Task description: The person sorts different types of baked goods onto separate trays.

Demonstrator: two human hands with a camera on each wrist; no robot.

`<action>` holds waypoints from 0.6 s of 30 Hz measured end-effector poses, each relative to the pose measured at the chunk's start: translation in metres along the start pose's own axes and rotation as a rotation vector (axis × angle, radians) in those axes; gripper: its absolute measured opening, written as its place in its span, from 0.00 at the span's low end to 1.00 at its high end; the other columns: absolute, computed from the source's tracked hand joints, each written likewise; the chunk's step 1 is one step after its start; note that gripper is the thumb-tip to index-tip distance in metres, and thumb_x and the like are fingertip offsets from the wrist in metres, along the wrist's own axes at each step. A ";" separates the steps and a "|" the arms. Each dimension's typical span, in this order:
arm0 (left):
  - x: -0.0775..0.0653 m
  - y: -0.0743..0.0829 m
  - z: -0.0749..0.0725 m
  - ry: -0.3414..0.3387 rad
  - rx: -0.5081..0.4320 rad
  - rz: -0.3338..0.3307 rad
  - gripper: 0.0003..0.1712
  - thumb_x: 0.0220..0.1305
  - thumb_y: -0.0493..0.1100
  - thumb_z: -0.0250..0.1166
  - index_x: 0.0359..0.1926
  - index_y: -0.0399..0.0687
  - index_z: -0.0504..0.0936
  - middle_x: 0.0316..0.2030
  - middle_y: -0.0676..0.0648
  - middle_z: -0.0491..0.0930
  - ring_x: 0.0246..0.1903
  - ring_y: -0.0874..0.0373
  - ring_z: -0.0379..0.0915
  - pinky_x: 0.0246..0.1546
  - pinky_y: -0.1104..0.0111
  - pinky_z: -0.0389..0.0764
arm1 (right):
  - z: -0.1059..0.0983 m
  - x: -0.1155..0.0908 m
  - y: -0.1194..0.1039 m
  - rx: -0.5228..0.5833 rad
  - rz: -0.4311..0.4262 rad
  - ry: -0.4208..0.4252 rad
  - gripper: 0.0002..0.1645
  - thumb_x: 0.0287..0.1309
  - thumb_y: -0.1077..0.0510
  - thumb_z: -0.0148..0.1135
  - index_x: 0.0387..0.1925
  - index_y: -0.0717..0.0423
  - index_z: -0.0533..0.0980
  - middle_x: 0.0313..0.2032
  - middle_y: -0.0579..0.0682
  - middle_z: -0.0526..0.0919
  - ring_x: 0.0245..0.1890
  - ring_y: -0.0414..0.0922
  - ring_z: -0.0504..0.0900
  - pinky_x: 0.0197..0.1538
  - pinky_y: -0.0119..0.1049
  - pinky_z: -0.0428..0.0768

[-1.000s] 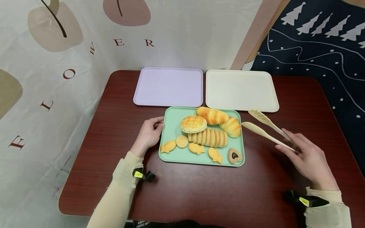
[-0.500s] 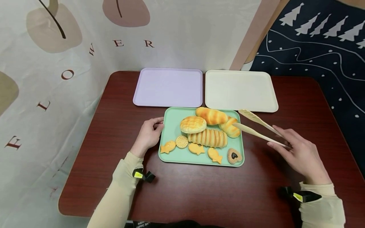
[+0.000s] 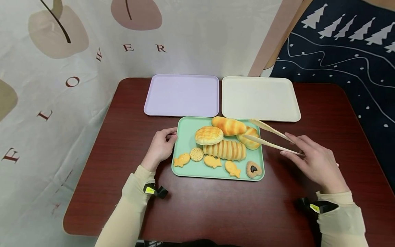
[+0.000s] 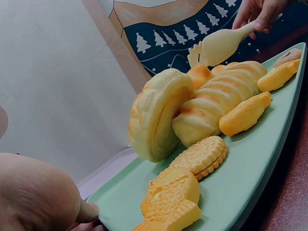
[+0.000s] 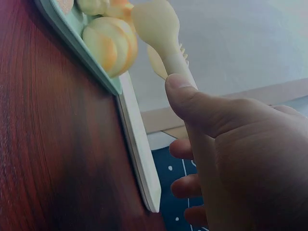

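Observation:
In the head view my right hand (image 3: 313,163) holds pale cream food tongs (image 3: 271,145) from the right. Their two arms stand apart, with the tips over the round striped bread (image 3: 249,138) at the tray's right edge. In the right wrist view the thumb lies along one tong arm, fingers behind. My left hand (image 3: 160,147) holds the left edge of the green tray (image 3: 188,125), thumb at its rim in the left wrist view. Also on this tray are a round bun (image 3: 209,135), a long bread roll (image 3: 229,125) and a ridged loaf (image 3: 224,150).
Along the tray's front lie fish-shaped biscuits (image 3: 213,161), a round biscuit (image 3: 196,154) and a heart biscuit (image 3: 253,169). Behind stand a lilac tray (image 3: 182,96) and a cream tray (image 3: 260,97), on a dark red-brown table (image 3: 216,209). Printed cloths (image 3: 200,34) hang behind the table.
My right hand has moved left with the tongs, from beside the green tray until the tips reach over the round striped bread. My left hand and the food have stayed put.

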State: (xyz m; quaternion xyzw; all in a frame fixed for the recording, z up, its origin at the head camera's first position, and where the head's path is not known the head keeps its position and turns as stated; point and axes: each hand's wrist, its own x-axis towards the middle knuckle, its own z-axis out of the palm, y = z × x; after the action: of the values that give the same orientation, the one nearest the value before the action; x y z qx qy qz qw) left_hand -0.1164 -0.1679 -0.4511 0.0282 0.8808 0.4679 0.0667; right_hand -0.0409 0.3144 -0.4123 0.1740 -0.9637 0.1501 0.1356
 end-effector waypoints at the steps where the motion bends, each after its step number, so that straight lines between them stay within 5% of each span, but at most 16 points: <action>1: 0.000 0.000 0.000 0.001 0.000 0.002 0.20 0.73 0.39 0.56 0.63 0.40 0.76 0.50 0.41 0.80 0.49 0.50 0.76 0.47 0.58 0.78 | 0.000 0.001 0.000 -0.005 -0.007 0.000 0.43 0.50 0.47 0.76 0.68 0.38 0.70 0.41 0.45 0.78 0.20 0.38 0.66 0.19 0.33 0.64; 18: 0.000 0.001 0.000 0.005 0.003 -0.004 0.20 0.73 0.38 0.56 0.63 0.40 0.76 0.50 0.41 0.80 0.49 0.50 0.76 0.48 0.58 0.78 | 0.008 0.020 -0.008 -0.035 -0.075 -0.033 0.40 0.52 0.42 0.73 0.67 0.43 0.72 0.40 0.46 0.79 0.22 0.41 0.71 0.20 0.39 0.70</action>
State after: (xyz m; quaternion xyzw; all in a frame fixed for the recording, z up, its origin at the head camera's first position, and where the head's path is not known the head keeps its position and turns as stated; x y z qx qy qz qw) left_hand -0.1159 -0.1672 -0.4506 0.0253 0.8818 0.4664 0.0656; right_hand -0.0574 0.2991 -0.4111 0.2099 -0.9612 0.1253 0.1280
